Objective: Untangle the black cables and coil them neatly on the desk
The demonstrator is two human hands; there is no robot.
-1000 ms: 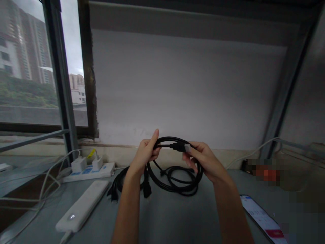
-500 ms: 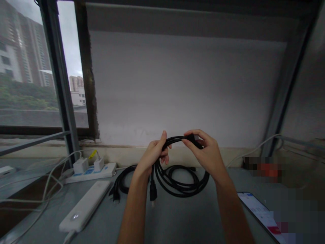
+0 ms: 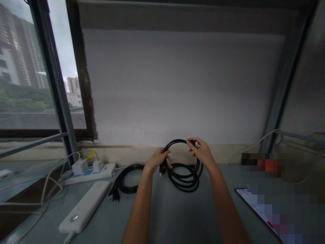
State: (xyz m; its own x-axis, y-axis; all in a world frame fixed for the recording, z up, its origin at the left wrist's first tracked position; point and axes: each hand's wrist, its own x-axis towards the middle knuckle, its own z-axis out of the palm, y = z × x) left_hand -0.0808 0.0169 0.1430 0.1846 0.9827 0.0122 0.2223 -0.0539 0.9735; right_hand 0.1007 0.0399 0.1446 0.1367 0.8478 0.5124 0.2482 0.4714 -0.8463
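Between my two hands a coiled black cable (image 3: 186, 190) is held up over the grey desk. My left hand (image 3: 156, 160) is closed around the left side of the loops, and a black connector (image 3: 161, 169) hangs just under it. At the upper right of the coil, my right hand (image 3: 203, 154) pinches the cable near its other black connector (image 3: 193, 143). Behind the held loops, another black coil appears to lie on the desk, partly hidden. One more coiled black cable (image 3: 118, 183) rests to the left of my left forearm, its ends toward me.
A white power strip (image 3: 109, 170) with two white adapters stands at the back left, near loose white cords. In front of it lies a long white power strip or box (image 3: 85, 206). A phone (image 3: 254, 205) lies at right. A wall (image 3: 177, 84) rises behind the desk.
The held coil has become rounder and smaller in view, its bottom higher. The hanging connector has moved up close beside my left hand. My right hand has shifted slightly left.
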